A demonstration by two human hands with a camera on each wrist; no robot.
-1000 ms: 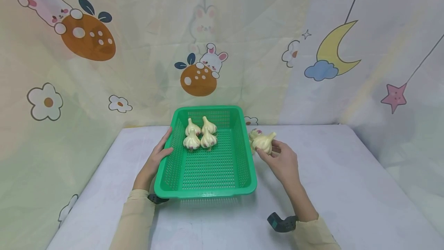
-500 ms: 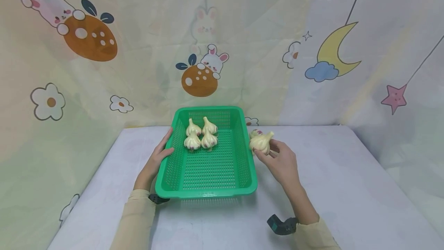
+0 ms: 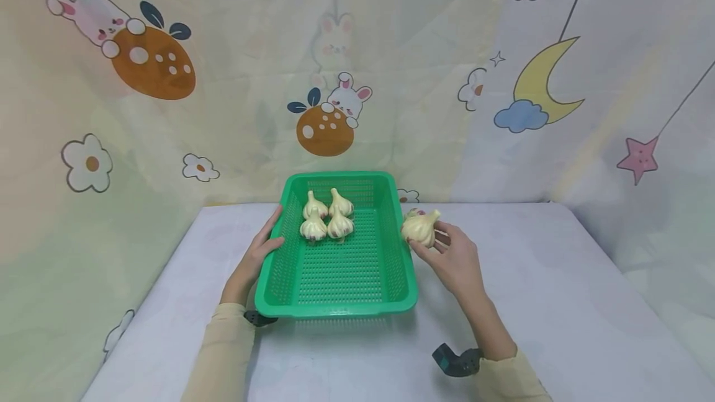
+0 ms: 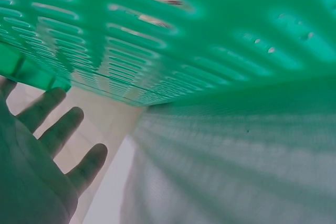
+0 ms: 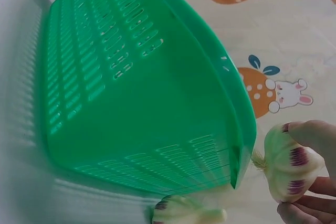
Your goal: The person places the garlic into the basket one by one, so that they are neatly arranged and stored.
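A green plastic basket [image 3: 346, 310] stands in the middle of the table, with several garlic bulbs [image 3: 314, 227] grouped in its far left part. My left hand [image 3: 248, 259] rests against the basket's left side, thumb at the rim; in the left wrist view its fingers [image 4: 86, 169] are straight and spread beside the slotted wall. My right hand [image 3: 455, 259] pinches a garlic bulb [image 3: 419, 230] between thumb and fingers, just outside the right rim. In the right wrist view this bulb shows purple streaks and root hairs. Behind it lies another garlic bulb [image 5: 184, 212], partly hidden in the head view.
The white table [image 3: 536, 278] meets a cloth backdrop [image 3: 240, 79] printed with rabbits, flowers and a moon. Dark wrist cameras [image 3: 458, 361] are strapped on both wrists. The basket's right wall rises between my right hand and the bulbs inside.
My right hand has brought the garlic bulb slightly left, up to the basket's right rim. The head view has shifted a little. My left hand keeps its place on the basket.
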